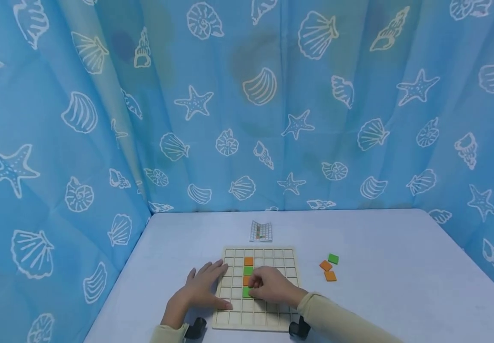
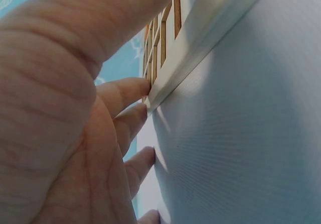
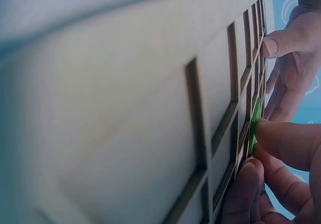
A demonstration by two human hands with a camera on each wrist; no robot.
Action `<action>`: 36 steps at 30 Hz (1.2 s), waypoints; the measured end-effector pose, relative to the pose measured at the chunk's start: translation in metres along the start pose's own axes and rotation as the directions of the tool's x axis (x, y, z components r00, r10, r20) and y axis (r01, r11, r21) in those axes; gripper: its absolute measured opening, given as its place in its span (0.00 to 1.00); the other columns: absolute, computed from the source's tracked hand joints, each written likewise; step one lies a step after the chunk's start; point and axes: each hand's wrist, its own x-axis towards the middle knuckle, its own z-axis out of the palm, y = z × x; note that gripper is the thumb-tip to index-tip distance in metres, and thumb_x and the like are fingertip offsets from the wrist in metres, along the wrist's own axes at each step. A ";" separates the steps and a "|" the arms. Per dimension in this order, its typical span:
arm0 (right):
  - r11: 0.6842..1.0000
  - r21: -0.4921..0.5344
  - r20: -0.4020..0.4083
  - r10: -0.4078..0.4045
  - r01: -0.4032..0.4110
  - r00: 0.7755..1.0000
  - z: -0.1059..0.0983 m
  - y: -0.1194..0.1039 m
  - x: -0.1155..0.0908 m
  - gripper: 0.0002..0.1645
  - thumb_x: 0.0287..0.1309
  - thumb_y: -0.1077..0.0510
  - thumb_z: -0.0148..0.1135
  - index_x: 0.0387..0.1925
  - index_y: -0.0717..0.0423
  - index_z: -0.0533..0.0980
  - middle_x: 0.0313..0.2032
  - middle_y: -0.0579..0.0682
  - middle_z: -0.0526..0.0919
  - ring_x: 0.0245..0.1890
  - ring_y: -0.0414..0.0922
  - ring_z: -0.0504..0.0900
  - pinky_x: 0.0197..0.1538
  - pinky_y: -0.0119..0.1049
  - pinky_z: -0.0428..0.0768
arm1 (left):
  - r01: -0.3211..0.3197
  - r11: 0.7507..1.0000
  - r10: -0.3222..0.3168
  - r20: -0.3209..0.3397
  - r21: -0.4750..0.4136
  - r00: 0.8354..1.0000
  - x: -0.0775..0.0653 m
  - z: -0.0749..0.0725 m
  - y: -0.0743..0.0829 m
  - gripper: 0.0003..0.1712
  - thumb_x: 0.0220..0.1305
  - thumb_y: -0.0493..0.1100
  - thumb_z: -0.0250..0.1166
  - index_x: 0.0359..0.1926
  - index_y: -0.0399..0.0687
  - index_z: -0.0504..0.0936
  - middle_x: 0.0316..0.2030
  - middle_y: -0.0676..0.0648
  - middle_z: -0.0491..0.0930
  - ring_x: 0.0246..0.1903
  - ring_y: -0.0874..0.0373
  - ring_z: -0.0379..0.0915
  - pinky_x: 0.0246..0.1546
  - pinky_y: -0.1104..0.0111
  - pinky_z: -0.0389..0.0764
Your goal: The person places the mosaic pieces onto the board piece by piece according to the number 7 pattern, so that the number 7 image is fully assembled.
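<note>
A wooden grid board [image 1: 234, 320] lies on the table with a column of alternating orange and green square tiles. At the lower end of that column, my right hand [image 1: 274, 286] pinches a green tile [image 3: 255, 126] between thumb and fingers; the tile is at its grid cell, slightly tilted in the right wrist view. Above it are an orange tile [image 1: 246, 280], a green tile [image 1: 248, 270] and another orange tile [image 1: 248, 261]. My left hand [image 1: 201, 288] spreads over the board's left edge, thumb on the grid and fingertips along the rim [image 2: 175, 78].
Right of the board lie a loose green tile [image 1: 333, 258] and two orange tiles [image 1: 330, 276]. A small folded card [image 1: 261, 231] with a printed grid pattern stands behind the board. A blue shell-patterned curtain [image 1: 229, 119] hangs beyond the white table [image 1: 379, 286].
</note>
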 end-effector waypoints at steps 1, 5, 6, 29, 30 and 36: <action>1.000 0.006 0.002 -0.005 0.005 1.000 0.002 0.000 -0.001 0.04 0.53 0.60 0.71 0.31 0.52 0.82 0.27 0.39 0.79 0.27 0.32 0.74 0.33 0.27 0.76 | 0.005 1.000 -0.005 0.000 0.002 1.000 -0.002 0.001 0.000 0.64 0.40 0.74 0.74 0.75 0.53 0.60 0.77 0.45 0.54 0.76 0.38 0.45 0.69 0.29 0.41; 1.000 -0.001 -0.014 -0.008 0.008 1.000 0.004 0.002 -0.002 0.04 0.54 0.59 0.71 0.31 0.51 0.81 0.28 0.38 0.79 0.28 0.32 0.75 0.34 0.28 0.77 | 0.004 1.000 -0.004 -0.028 -0.003 1.000 -0.003 0.003 0.001 0.63 0.41 0.71 0.75 0.75 0.54 0.61 0.76 0.46 0.55 0.76 0.38 0.46 0.70 0.30 0.41; 1.000 -0.005 -0.014 -0.005 0.005 1.000 0.003 0.002 -0.003 0.04 0.54 0.59 0.71 0.31 0.50 0.81 0.28 0.38 0.79 0.28 0.32 0.75 0.34 0.28 0.77 | 0.003 1.000 -0.003 -0.026 -0.004 1.000 -0.002 0.004 0.002 0.63 0.41 0.71 0.75 0.75 0.54 0.61 0.77 0.46 0.55 0.76 0.39 0.46 0.70 0.30 0.41; 0.997 0.071 0.043 -0.009 0.006 0.999 -0.060 0.016 -0.019 0.12 0.61 0.57 0.67 0.45 0.57 0.82 0.38 0.47 0.84 0.36 0.42 0.81 0.37 0.35 0.82 | 0.055 0.999 -0.055 -0.010 -0.001 0.998 -0.002 0.002 0.004 0.63 0.41 0.70 0.76 0.75 0.56 0.61 0.77 0.48 0.54 0.77 0.41 0.44 0.72 0.33 0.39; 0.998 0.061 0.030 0.000 -0.001 1.000 -0.067 0.020 -0.021 0.12 0.60 0.57 0.68 0.45 0.57 0.82 0.39 0.48 0.84 0.36 0.42 0.81 0.38 0.35 0.82 | 0.051 0.999 -0.051 -0.010 -0.003 0.999 -0.002 0.002 0.003 0.63 0.41 0.70 0.76 0.75 0.55 0.60 0.77 0.48 0.54 0.77 0.41 0.44 0.72 0.33 0.39; 0.988 0.024 -0.092 0.155 -0.153 0.984 -0.103 0.050 -0.043 0.13 0.57 0.58 0.70 0.43 0.57 0.82 0.36 0.47 0.83 0.36 0.42 0.80 0.40 0.36 0.80 | 0.019 1.000 -0.019 -0.023 -0.016 1.000 -0.001 0.005 0.005 0.63 0.39 0.69 0.78 0.75 0.52 0.62 0.77 0.46 0.55 0.76 0.39 0.46 0.71 0.31 0.40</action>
